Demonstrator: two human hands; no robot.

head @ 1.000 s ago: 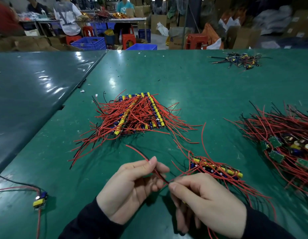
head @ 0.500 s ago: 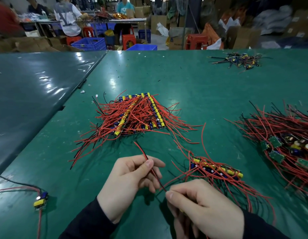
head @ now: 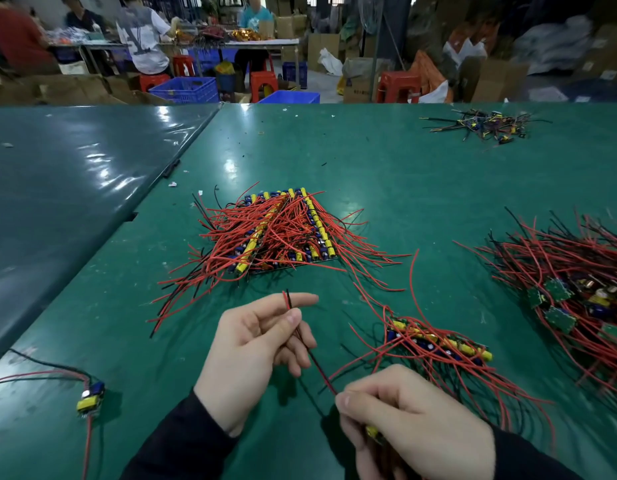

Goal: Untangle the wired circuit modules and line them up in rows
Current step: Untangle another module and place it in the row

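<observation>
Head camera view, looking down at a green table point(head: 386, 168) with your two hands low in the frame. Your left hand point(head: 255, 355), at lower centre, pinches a red and black wire pair point(head: 309, 351) between thumb and curled fingers, while the index finger points out straight toward the right. The wire ends stick up just above that thumb. The pair runs down and to the right into your right hand point(head: 414, 420), at the bottom right of centre, whose fingers are curled around a small circuit module point(head: 372, 432); only a yellow bit of it shows under the fingers. Both wrists wear dark sleeves.

Just right of your hands lies a short row of modules point(head: 438, 341) with yellow and blue parts, red wires fanning out from it. At the centre of the frame sits a larger stack of lined-up modules point(head: 283, 230), its red and black wires spreading to the left and right. At the right edge is a tangled heap of modules point(head: 577, 292) with green boards. A single module point(head: 90, 398) lies at the lower left. A small pile of wired parts point(head: 487, 126) sits at the upper right. Beyond the table, people sit at a far workbench among blue crates point(head: 186, 90) and red stools point(head: 399, 86).
</observation>
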